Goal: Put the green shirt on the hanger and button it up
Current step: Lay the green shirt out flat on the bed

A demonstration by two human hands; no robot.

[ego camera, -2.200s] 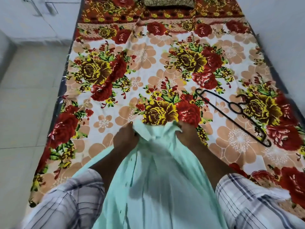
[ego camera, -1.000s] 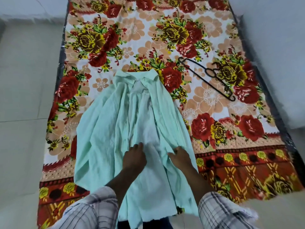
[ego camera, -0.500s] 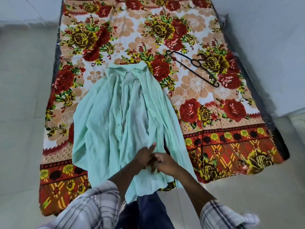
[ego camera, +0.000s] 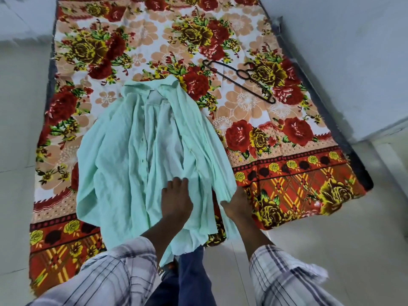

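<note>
what looks like a thin mattress (ego camera: 347,140) under a flowered sheet (ego camera: 242,113) lies on the tiled floor (ego camera: 17,129). the green shirt (ego camera: 123,162) is spread on the sheet, hem over the near edge; the black hanger (ego camera: 256,92) lies flat up and right of the shirt, apart.

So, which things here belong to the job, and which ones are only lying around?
For the job:
shirt
hanger

Only lying around:
floral sheet
floor

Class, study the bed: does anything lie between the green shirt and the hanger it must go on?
Nothing visible does. The hanger lies apart from the shirt, right of its collar, with only bare bedspread between them.
</note>
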